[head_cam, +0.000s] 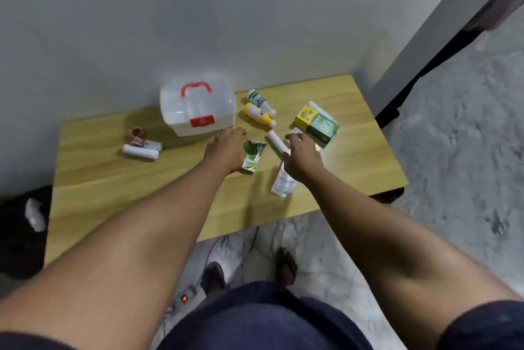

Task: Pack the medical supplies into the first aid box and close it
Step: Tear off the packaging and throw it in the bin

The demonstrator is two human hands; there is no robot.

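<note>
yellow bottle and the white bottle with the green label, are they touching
Cannot tell. In the head view the yellow bottle and the white bottle lie side by side right of the first aid box, bodies seeming to meet, but blur hides any gap.

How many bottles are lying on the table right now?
2. A white bottle with a green band lies just right of the first aid box; a yellow bottle lies beside it, nearer the camera. The closed box may hide more.
</note>
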